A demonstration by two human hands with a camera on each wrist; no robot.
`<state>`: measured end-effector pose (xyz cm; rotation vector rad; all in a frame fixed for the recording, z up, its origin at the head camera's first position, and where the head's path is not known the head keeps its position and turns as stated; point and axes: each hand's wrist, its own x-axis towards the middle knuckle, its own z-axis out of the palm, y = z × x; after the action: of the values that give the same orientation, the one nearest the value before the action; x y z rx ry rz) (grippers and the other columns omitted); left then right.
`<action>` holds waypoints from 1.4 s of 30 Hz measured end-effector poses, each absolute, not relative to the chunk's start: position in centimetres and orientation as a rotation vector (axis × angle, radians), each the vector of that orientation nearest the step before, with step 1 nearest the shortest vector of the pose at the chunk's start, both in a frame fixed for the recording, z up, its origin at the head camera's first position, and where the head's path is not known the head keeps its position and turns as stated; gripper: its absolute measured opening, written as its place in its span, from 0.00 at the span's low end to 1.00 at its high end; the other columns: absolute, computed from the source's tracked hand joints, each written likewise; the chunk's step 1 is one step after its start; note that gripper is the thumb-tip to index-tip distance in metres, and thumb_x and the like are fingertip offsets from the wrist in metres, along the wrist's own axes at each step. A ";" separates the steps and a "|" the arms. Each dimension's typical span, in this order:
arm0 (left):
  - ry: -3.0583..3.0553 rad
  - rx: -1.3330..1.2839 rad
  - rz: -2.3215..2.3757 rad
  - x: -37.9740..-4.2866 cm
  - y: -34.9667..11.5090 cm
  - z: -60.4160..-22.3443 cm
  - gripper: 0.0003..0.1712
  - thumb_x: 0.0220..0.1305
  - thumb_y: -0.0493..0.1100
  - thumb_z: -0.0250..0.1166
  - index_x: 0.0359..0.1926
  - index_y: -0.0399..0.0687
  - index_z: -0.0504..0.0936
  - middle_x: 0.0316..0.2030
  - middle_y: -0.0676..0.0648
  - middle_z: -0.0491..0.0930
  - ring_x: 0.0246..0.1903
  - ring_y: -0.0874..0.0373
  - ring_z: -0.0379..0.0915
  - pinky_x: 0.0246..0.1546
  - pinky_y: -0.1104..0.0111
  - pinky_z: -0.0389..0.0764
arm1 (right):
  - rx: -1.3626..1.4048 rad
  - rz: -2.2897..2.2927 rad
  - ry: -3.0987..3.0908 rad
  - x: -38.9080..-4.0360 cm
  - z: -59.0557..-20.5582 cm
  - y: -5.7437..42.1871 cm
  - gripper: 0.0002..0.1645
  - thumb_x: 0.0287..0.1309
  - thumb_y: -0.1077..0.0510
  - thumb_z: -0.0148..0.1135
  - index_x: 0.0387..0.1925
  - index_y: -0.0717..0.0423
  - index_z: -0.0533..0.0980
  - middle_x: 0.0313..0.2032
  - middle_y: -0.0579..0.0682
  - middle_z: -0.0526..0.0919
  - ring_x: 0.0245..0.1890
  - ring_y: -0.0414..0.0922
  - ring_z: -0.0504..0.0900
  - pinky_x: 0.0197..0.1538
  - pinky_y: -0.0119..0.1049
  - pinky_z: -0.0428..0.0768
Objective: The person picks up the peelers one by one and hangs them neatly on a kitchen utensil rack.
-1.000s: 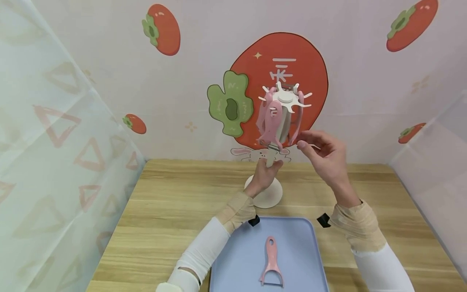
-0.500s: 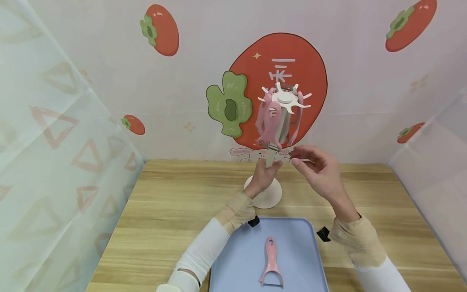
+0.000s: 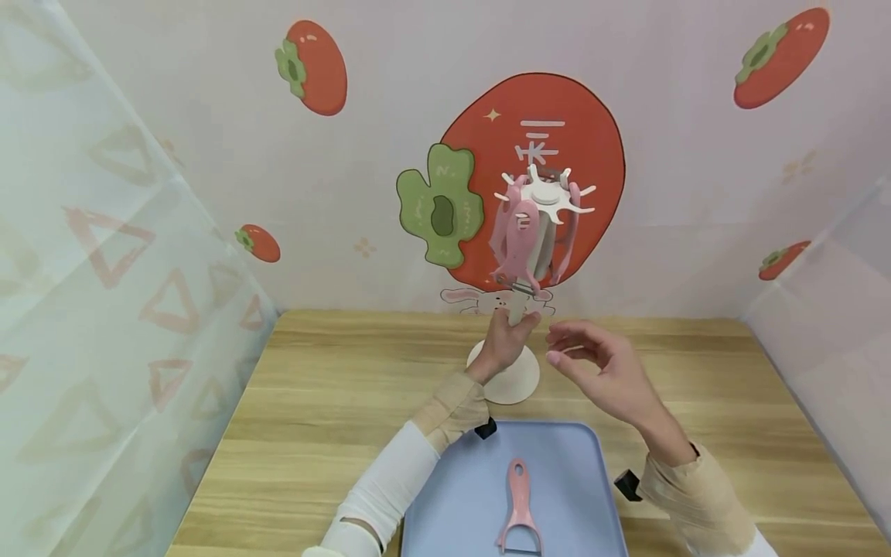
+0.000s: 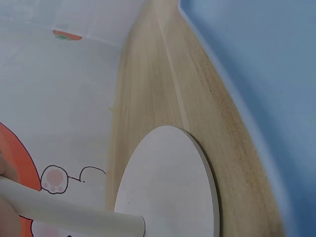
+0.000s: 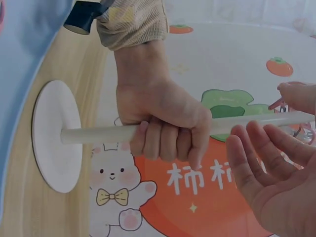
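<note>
A white rotating rack (image 3: 546,197) with hooked arms stands at the back of the table on a round base (image 3: 518,384). Several pink peelers (image 3: 520,241) hang from its hooks. My left hand (image 3: 506,340) grips the rack's upright pole, fingers wrapped fully round it in the right wrist view, where the pole (image 5: 98,134) rises from the base. To the right of the pole, below the hanging peelers, my right hand (image 3: 605,373) holds nothing, its fingers loosely bent. Another pink Y-shaped peeler (image 3: 518,503) lies on the blue tray (image 3: 571,480), handle pointing toward the rack.
The tray sits on the wooden table (image 3: 334,394) in front of the rack, between my forearms. A printed wall sheet (image 3: 362,155) with persimmons stands right behind the rack. More sheets hang at both sides. Small black wrist cameras (image 3: 628,485) stick out from the wrist wraps.
My right hand has come down from beside the hanging peelers, away from the rack's lower end and slightly toward me. The left hand keeps its grip on the pole.
</note>
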<state>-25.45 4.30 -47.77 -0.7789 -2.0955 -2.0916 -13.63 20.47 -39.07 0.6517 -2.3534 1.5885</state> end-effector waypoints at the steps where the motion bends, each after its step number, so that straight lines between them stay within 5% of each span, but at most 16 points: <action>1: -2.089 -0.783 -2.090 -25.4 4.4 -47.8 0.09 0.71 0.36 0.60 0.32 0.35 0.74 0.19 0.53 0.60 0.20 0.63 0.55 0.25 0.70 0.60 | 0.649 1.569 -2.383 -13.3 -39.2 20.5 0.20 0.60 0.66 0.70 0.55 0.58 0.82 0.46 0.51 0.86 0.44 0.42 0.86 0.47 0.29 0.84; 9: -2.088 -0.814 -2.072 -25.5 4.5 -48.0 0.09 0.71 0.37 0.60 0.33 0.37 0.76 0.17 0.53 0.59 0.19 0.64 0.55 0.25 0.70 0.61 | 0.712 1.433 -2.619 -11.7 -40.9 19.9 0.18 0.62 0.53 0.72 0.51 0.53 0.82 0.37 0.42 0.86 0.36 0.39 0.86 0.41 0.36 0.85; 15: -2.097 -0.830 -2.025 -25.6 4.5 -48.0 0.11 0.71 0.38 0.59 0.30 0.38 0.74 0.16 0.53 0.59 0.18 0.64 0.54 0.24 0.70 0.60 | 0.771 1.427 -2.644 -10.5 -42.3 19.5 0.17 0.61 0.52 0.72 0.50 0.50 0.82 0.35 0.40 0.83 0.34 0.37 0.85 0.39 0.37 0.85; 23: -2.133 -0.813 -2.046 -25.4 4.1 -47.3 0.22 0.72 0.34 0.58 0.19 0.42 0.64 0.15 0.55 0.56 0.16 0.66 0.51 0.22 0.70 0.56 | 0.750 1.392 -2.754 -9.3 -43.5 19.4 0.18 0.61 0.44 0.70 0.49 0.46 0.81 0.36 0.39 0.82 0.35 0.36 0.83 0.40 0.39 0.85; 33: -2.101 -0.771 -2.075 -25.6 4.2 -47.8 0.28 0.71 0.39 0.61 0.15 0.46 0.60 0.12 0.55 0.55 0.14 0.63 0.48 0.19 0.68 0.52 | 0.791 1.233 -2.836 -8.3 -45.3 19.0 0.16 0.62 0.43 0.69 0.46 0.47 0.82 0.36 0.39 0.82 0.34 0.33 0.81 0.37 0.36 0.84; 42: -2.077 -0.784 -2.106 -25.6 4.2 -48.0 0.30 0.71 0.39 0.60 0.12 0.43 0.58 0.11 0.55 0.53 0.14 0.63 0.46 0.17 0.68 0.50 | 1.006 1.027 -2.976 -6.5 -46.4 18.8 0.22 0.50 0.50 0.78 0.46 0.51 0.82 0.32 0.38 0.80 0.28 0.32 0.76 0.32 0.28 0.75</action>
<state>-25.56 4.24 -47.99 -0.7843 -2.0770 -2.1057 -6.47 18.77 -46.40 1.0061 -2.9756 1.0268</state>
